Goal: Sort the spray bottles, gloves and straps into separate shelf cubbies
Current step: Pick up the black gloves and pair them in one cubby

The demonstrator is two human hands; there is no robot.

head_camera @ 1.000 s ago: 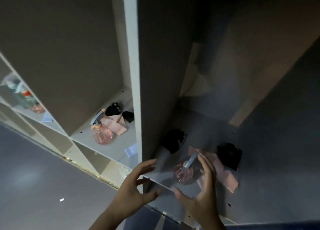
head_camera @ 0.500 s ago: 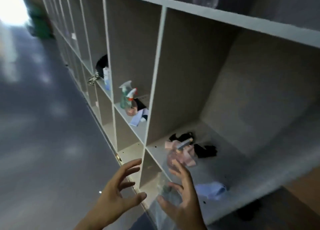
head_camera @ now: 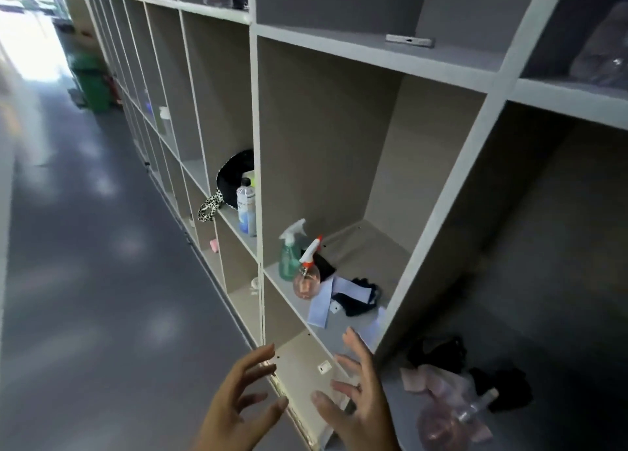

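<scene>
Standing near the front edge of the middle cubby [head_camera: 370, 246], a green spray bottle [head_camera: 289, 253] with a white trigger head and a rounded pink spray bottle [head_camera: 306, 279] with a white and orange head are both upright, the pink one just in front of and touching the green one. Beside them on the same cubby floor lie a pale blue strap [head_camera: 324, 302] and a dark glove [head_camera: 358, 297], the strap partly over the glove. In the cubby to the right, in shadow, a second pink spray bottle [head_camera: 445, 427] lies tipped on its side among pink straps [head_camera: 431, 379] and black gloves [head_camera: 438, 352]. Below these, the left hand [head_camera: 238, 406] and the right hand [head_camera: 356, 396] hover with fingers spread and slightly bent, palms facing one another, holding nothing; the right hand is in front of the shelf edge, the left over the grey floor [head_camera: 85, 280]. One cubby further left holds a clear water bottle [head_camera: 246, 205], a black hat [head_camera: 234, 178] and a leopard-print band [head_camera: 210, 207] hanging over the edge.
</scene>
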